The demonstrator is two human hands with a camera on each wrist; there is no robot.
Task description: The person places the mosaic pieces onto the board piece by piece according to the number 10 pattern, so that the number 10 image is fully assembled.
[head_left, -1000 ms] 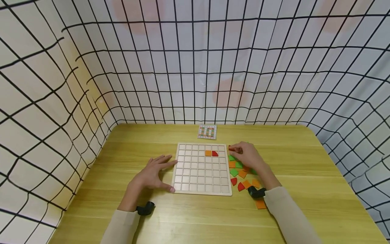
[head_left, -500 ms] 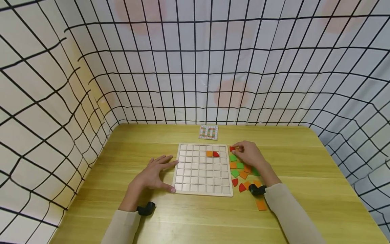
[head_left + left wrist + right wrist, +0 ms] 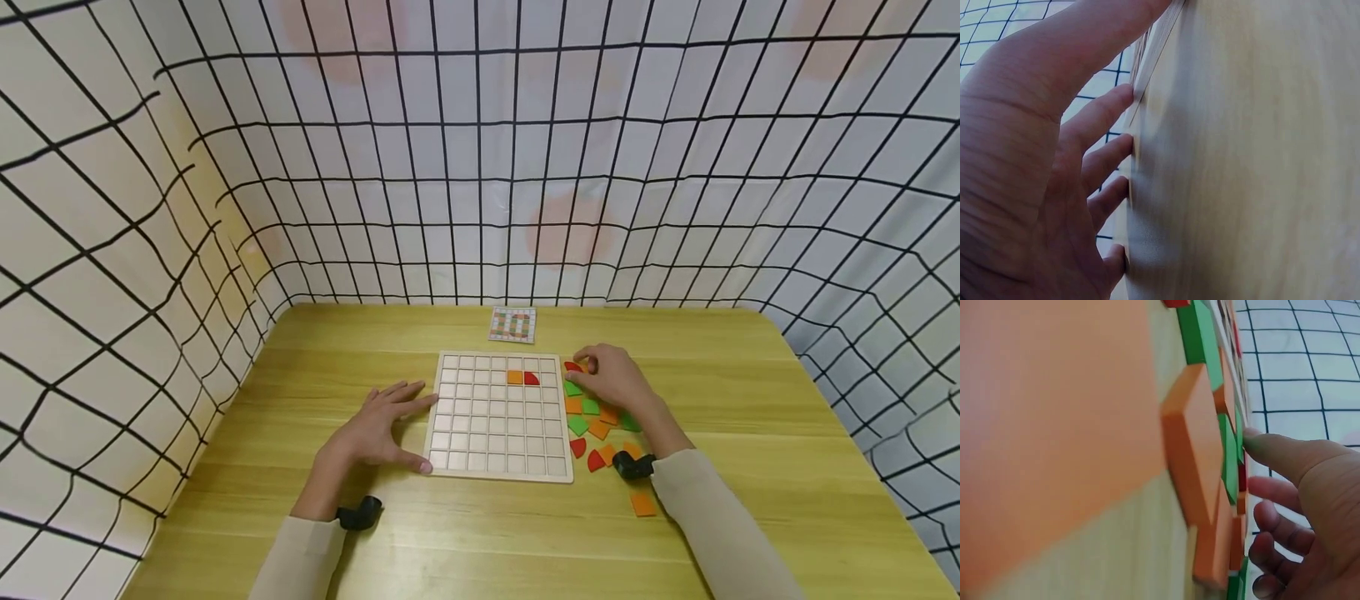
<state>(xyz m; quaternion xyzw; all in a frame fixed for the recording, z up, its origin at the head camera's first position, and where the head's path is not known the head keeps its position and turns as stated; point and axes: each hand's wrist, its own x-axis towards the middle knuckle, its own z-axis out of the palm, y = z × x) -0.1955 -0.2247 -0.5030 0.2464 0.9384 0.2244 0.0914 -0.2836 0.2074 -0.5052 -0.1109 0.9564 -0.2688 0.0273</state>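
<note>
In the head view, a pale wooden grid board (image 3: pixel 480 417) lies on the table with an orange square tile (image 3: pixel 514 377) and a red quarter-circle tile (image 3: pixel 532 379) set side by side in its cells. My left hand (image 3: pixel 372 427) rests at the board's left side, fingers spread, with thumb on the near corner and index fingertip at the edge. Beyond the board's right edge, my right hand (image 3: pixel 611 377) has thumb and index finger around another red quarter-circle tile (image 3: pixel 572 367). Its other fingers curl loosely in the right wrist view, beside green tiles (image 3: pixel 1197 337) and orange tiles (image 3: pixel 1194 444).
More tiles lie loose right of the board, among them a green tile (image 3: pixel 577 426), a red quarter-circle (image 3: pixel 596 460) and an orange square (image 3: pixel 642 504). A small patterned card (image 3: pixel 513 325) lies behind the board. Black netting (image 3: pixel 480 179) stands around the table (image 3: pixel 480 542).
My right fingers shift slightly at the red quarter-circle tile, and an orange tile shows beside it. My left hand and the board stay in place.
</note>
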